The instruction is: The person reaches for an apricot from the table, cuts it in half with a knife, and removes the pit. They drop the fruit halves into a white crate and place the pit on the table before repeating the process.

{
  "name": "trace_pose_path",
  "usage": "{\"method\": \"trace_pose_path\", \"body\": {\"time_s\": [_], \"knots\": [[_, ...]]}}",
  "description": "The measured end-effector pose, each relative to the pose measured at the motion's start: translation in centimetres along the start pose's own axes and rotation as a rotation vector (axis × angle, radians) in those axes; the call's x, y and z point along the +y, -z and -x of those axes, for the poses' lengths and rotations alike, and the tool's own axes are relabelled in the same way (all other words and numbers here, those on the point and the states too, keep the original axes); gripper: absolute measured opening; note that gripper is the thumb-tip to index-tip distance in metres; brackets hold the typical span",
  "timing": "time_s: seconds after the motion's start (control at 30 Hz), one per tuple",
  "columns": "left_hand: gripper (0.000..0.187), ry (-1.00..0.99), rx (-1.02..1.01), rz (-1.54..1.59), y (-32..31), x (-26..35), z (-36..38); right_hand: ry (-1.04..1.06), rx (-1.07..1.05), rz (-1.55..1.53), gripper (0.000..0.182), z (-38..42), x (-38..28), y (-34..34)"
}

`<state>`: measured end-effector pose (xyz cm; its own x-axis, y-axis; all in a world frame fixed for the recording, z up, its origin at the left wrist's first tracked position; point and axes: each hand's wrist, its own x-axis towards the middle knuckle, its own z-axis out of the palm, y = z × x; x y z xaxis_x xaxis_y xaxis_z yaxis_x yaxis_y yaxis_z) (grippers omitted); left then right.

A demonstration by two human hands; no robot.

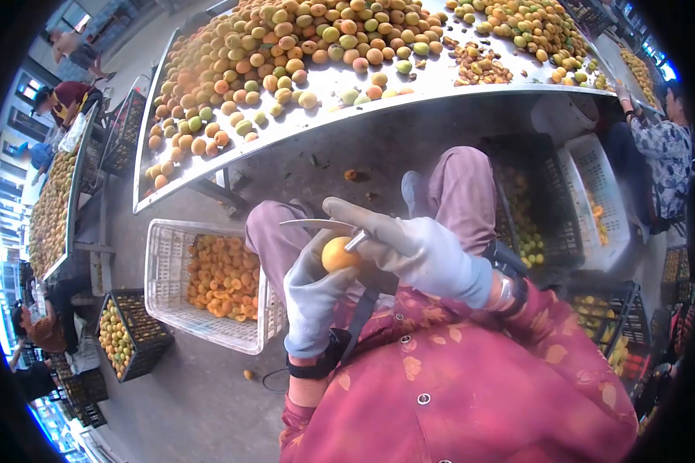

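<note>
My left hand (313,297), in a pale glove, is wrapped around a yellow-orange apricot (337,255) in front of my chest. In my gloved right hand (428,255) is a knife (316,224); its curved blade points left above the fruit. A metal end of the knife shows between my right fingers, right beside the apricot. Below and left of my hands, a white plastic crate (201,328) holds halved orange apricots (222,278).
A metal table (328,123) heaped with whole apricots (286,46) stands ahead; pits or scraps (479,63) lie on it. To the right are a dark crate (544,208) and a white crate (594,189). A black crate (143,332) stands left. Other people work on both sides.
</note>
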<state>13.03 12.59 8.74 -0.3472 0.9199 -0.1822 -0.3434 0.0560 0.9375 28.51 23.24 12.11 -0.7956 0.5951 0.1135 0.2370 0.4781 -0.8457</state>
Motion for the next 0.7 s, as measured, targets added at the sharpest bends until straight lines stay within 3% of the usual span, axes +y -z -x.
{"method": "trace_pose_path", "body": {"time_s": [0.1,0.17,0.3,0.37,0.47,0.5,0.63,0.7], "knots": [[0.053,-0.022,-0.010,-0.062,0.4,-0.3,-0.1,-0.048,-0.086,-0.007,0.058,-0.3,0.1,0.5],[0.051,-0.037,-0.043,-0.075,0.6,-0.4,0.0,-0.016,-0.150,-0.315,0.051,-0.5,1.9,-0.2],[0.047,-0.012,-0.050,-0.075,0.6,-0.1,-0.3,-0.028,-0.164,-0.453,0.053,-0.7,2.3,-0.4],[0.050,-0.050,-0.106,-0.008,0.9,-0.4,-1.0,-0.254,-0.472,-0.937,0.053,0.2,2.5,-0.3],[0.056,-0.053,-0.021,0.073,0.7,-1.1,-1.6,-0.266,-0.243,-1.028,0.065,0.7,1.7,0.0],[0.063,-0.101,-0.146,0.210,0.7,-1.1,-2.0,-0.295,-0.180,-1.015,0.068,0.7,1.9,0.8],[0.065,-0.125,-0.143,0.231,0.9,-1.5,-1.9,-0.383,-0.043,-0.914,0.054,1.5,1.8,1.8],[0.067,-0.126,-0.140,0.271,0.9,-1.7,-2.0,-0.382,-0.006,-0.905,0.039,1.7,1.9,1.7]]}}
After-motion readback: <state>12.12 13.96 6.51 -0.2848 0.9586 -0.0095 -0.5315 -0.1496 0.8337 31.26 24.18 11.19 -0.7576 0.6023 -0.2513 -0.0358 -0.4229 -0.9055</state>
